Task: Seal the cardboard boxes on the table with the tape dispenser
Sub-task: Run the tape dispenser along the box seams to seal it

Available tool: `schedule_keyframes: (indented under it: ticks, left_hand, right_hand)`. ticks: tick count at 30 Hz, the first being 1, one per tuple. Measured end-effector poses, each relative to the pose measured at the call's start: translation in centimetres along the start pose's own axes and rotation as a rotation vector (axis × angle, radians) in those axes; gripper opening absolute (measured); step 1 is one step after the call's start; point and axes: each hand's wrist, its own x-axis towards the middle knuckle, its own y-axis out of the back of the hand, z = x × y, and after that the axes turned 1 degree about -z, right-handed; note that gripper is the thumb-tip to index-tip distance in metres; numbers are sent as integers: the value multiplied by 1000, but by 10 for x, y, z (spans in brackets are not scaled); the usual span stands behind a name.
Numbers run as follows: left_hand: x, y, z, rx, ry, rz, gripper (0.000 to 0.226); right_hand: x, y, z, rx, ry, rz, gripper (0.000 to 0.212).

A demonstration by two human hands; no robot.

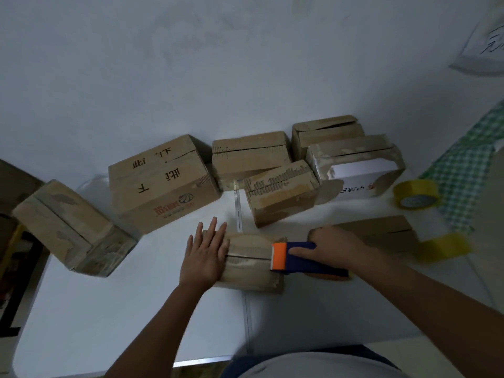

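Note:
A small cardboard box [252, 264] lies in front of me on the white table [109, 309]. My left hand [206, 253] presses flat on the box's left end, fingers straight. My right hand [331, 248] grips the blue tape dispenser [302, 259], index finger stretched along its body. The dispenser's orange head [278, 256] sits at the right end of the box's top seam. Several more cardboard boxes stand behind: a large printed one [161, 181], one at the table's left edge [73, 227], and a cluster at the back right [281, 192].
Two yellow tape rolls lie at the right, one upright [416, 193] and one near my right wrist [443, 246]. Another flat box [387, 233] sits behind my right hand. A green checked cloth [469, 165] hangs at the right. The wall stands close behind the boxes.

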Motion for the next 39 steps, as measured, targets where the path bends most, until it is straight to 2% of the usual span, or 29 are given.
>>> schedule_keyframes:
  ticks: [3, 5, 9, 15, 18, 21, 24, 28, 30, 32, 35, 39]
  left_hand:
    - [4, 14, -20, 134, 39, 20, 68]
    - [4, 22, -15, 127, 53, 27, 69]
    - [-1, 9, 14, 103, -70, -54, 73]
    - [-1, -9, 8, 80, -27, -22, 64]
    - [-1, -7, 10, 67, -22, -27, 66]
    - [0, -6, 11, 69, -5, -30, 63]
    - [2, -8, 13, 106, 6, -17, 61]
    - [-5, 0, 38, 103, -86, 115, 65]
    - [-11, -4, 63, 4, -102, 81, 67]
    - [-13, -13, 81, -42, -24, 17, 85]
    - [-11, -26, 87, 79, 32, 28, 79]
    - [-10, -33, 85, 131, 17, 74, 74]
  right_hand:
    - [-3, -4, -32, 41, -11, -3, 61]
    - [-1, -7, -47, 84, -16, -1, 57]
    - [5, -9, -56, 106, -16, 19, 57]
    - [10, -19, -45, 172, 9, 21, 60]
    - [7, -20, -26, 107, 38, 12, 64]
    - [-2, -19, 5, 86, -10, -41, 66]
    - [-3, -26, 11, 75, -37, -23, 64]
    - [5, -37, 0, 136, -49, -59, 63]
    - [6, -40, 1, 188, -69, -120, 61]
    - [7, -41, 3, 221, -73, -175, 57]
    - [5, -42, 9, 246, -44, -191, 57]
    - [-7, -45, 20, 274, -9, -162, 58]
